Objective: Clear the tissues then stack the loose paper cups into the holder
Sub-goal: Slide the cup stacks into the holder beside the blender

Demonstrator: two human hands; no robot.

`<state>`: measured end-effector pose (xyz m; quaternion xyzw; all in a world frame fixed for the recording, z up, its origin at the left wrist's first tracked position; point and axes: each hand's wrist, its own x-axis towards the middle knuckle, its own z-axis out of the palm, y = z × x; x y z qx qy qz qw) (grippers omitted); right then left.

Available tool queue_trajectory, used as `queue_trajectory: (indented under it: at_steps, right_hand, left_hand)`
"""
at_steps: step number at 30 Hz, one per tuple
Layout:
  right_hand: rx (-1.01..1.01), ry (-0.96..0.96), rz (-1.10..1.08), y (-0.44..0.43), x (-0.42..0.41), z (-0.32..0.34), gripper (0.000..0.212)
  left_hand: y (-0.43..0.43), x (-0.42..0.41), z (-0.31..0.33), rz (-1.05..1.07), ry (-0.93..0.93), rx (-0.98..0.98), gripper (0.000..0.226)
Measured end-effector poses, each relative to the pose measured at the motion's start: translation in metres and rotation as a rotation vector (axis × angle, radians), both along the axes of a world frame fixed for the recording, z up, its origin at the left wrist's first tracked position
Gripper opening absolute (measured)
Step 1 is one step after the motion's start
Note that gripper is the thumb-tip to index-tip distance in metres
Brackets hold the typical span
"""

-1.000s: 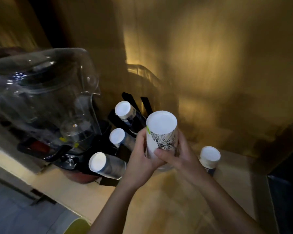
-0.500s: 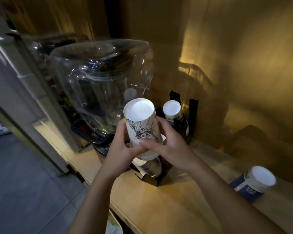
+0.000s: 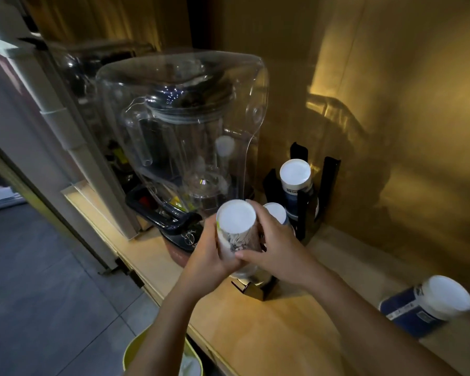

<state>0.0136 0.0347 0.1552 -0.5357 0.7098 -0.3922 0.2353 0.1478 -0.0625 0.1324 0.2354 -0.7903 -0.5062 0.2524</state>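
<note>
Right now both hands are wrapped around one inverted paper cup, white base up, with a sketch-like print on its side: the left hand cups its near-left wall and the right hand closes over its right wall, fingers crossing in front. The cup sits over the front slot of the black cup holder, which stands on the wooden counter just right of the clear-hooded blender. A rim shows beneath the hands, so it looks as though this cup is being pressed onto a stack already in that slot, though the hands hide the join. To do it well, I would keep the cup's axis in line with the stack below, push straight down with even pressure from both palms and not squeeze the thin wall, which would crease easily. Behind the held cup a second stack rises from the holder, and a taller blue-banded stack stands at the holder's back between its upright posts. One loose blue cup lies on its side on the counter, well to the right of the holder, and probably goes next. A yellow bin with something white inside sits below the counter edge, near the holder's front
</note>
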Motion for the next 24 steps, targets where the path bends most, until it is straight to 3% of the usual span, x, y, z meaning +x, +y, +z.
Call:
queue_trajectory:
  at_steps: [2,6,9,15,18,24]
  right_hand:
    - [-0.012,0.067,-0.005,0.002,-0.001,-0.004,0.083]
    - [-0.002,0.388,0.029,0.004,0.001,-0.016,0.041]
    - [-0.042,0.562,0.089,0.005,0.002,-0.021,0.022]
    - [-0.018,0.555,0.077,0.003,-0.002,-0.019,0.019]
    - [-0.031,0.487,0.084,0.007,-0.006,-0.014,0.014]
    - [-0.182,0.384,-0.023,0.027,-0.021,0.000,0.017]
  left_hand:
    - [-0.002,0.000,-0.008,-0.006,-0.023,-0.007,0.078]
    - [-0.002,0.001,-0.021,0.058,-0.119,-0.186,0.059]
    - [-0.002,-0.004,-0.023,0.062,-0.170,-0.293,0.048]
    - [-0.005,-0.013,-0.010,0.009,-0.300,-0.354,0.050]
    - [0.005,-0.023,0.002,-0.053,-0.352,-0.483,0.042]
    - [0.022,-0.041,0.028,-0.147,-0.243,-0.564,0.044]
